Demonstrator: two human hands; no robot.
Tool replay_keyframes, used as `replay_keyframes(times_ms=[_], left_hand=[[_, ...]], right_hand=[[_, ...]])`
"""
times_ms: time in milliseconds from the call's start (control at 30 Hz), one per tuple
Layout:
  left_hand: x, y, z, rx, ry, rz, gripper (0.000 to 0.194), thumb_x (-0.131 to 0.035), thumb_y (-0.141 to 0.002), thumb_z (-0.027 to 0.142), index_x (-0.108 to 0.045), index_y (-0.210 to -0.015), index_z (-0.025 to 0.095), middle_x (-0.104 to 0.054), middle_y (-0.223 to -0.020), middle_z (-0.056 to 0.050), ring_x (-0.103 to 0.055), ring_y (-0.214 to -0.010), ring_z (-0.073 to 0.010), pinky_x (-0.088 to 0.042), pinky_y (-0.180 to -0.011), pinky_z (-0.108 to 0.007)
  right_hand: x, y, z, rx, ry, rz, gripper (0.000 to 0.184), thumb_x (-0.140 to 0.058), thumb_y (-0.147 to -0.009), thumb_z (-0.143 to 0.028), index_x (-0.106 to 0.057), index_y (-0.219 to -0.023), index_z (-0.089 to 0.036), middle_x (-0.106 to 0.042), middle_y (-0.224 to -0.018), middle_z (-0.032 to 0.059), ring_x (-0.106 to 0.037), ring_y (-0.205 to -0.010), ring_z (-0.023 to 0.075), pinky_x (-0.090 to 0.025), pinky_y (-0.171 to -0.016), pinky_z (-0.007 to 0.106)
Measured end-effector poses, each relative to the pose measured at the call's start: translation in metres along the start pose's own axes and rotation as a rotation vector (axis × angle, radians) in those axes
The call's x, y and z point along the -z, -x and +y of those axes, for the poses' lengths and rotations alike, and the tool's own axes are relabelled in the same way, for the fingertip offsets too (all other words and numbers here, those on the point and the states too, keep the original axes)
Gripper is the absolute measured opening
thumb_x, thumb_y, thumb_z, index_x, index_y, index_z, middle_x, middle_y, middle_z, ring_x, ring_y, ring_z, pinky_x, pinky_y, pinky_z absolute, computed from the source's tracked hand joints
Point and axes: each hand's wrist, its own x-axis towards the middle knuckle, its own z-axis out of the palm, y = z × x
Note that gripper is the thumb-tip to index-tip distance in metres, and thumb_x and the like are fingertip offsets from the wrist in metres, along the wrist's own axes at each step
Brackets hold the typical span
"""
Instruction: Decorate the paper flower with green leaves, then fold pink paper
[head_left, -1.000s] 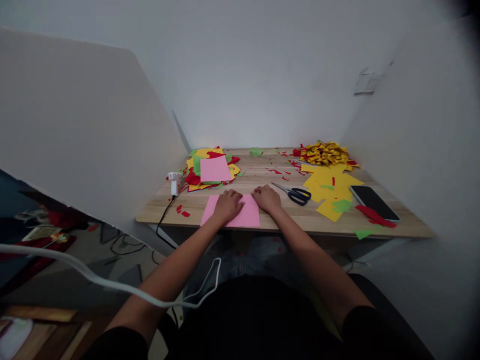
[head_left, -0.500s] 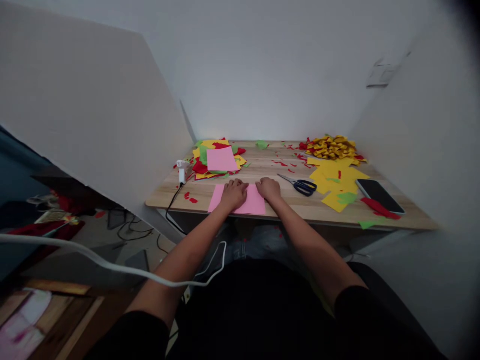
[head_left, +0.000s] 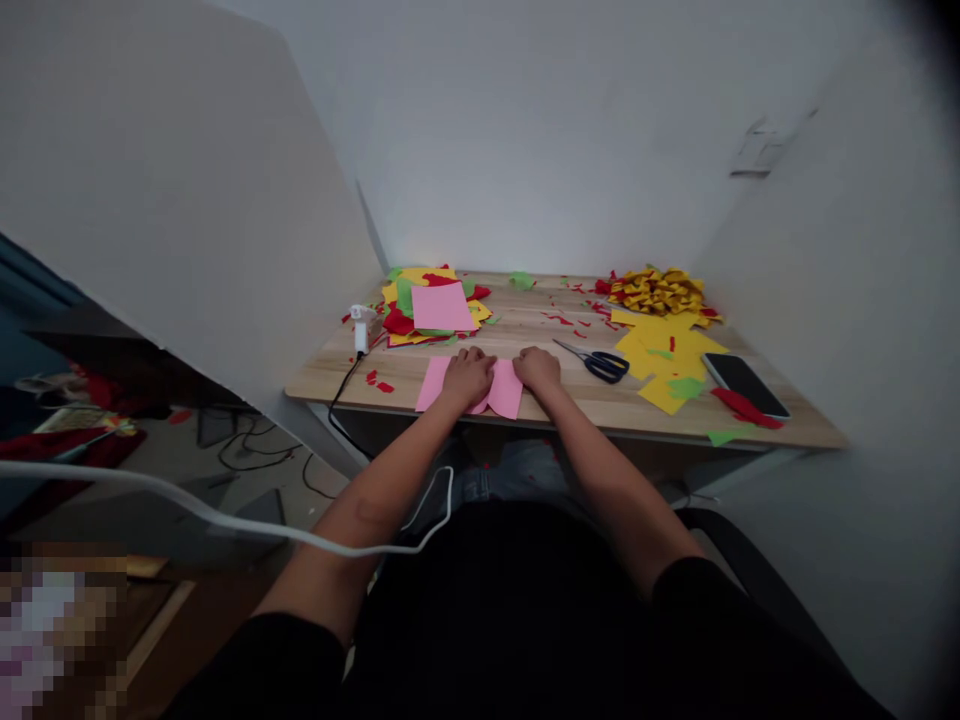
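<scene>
A sheet of pink paper (head_left: pixel 508 390) lies at the table's front edge, bent upward in a fold between my two hands. My left hand (head_left: pixel 469 376) presses over its middle, fingers curled down and fingertips at the paper near the centre. On its top right part, my right hand (head_left: pixel 538 370) is closed with the fingers bunched, gripping the paper's edge. The fingertips of both hands are partly hidden. Just right of my right hand lie dark-handled scissors (head_left: pixel 606 367), blades pointing left.
A pink square (head_left: pixel 442 307) tops a pile of coloured paper at the back left. Yellow sheets (head_left: pixel 667 350), a folded yellow paper heap (head_left: pixel 656 292) and a phone (head_left: pixel 744 385) lie at right. A white charger (head_left: pixel 361 335) stands left. A white cable (head_left: pixel 225 522) crosses my left arm.
The pink paper, flat before, now buckles between my hands, its lower right part lifted into a curve. My hands stay close together on it. The camera view has shifted slightly.
</scene>
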Motion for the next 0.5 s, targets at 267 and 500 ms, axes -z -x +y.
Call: replay_keyframes(times_ms=[267,500], left_hand=[[-0.005,0.009,-0.001,-0.018,0.014,-0.123,0.055,-0.034,-0.099,0.032,-0.041,-0.151,0.015,-0.039,-0.159,-0.015,-0.036,-0.146,-0.0281,-0.028,-0.120,-0.044],[-0.007,0.009,-0.003,-0.012,0.018,-0.161,0.055,-0.030,-0.101,0.032,-0.037,-0.153,0.017,-0.029,-0.164,-0.014,-0.028,-0.151,-0.0278,-0.023,-0.122,-0.049]], right_hand=[[0.002,0.014,0.005,-0.003,-0.018,-0.005,0.035,-0.061,-0.097,-0.037,-0.060,-0.127,-0.018,-0.062,-0.128,0.0102,-0.064,-0.107,0.0228,-0.056,-0.090,0.044],[0.004,0.020,0.004,-0.019,-0.021,0.002,0.035,-0.061,-0.097,-0.037,-0.060,-0.126,-0.018,-0.062,-0.128,0.0107,-0.064,-0.107,0.0227,-0.056,-0.091,0.044]])
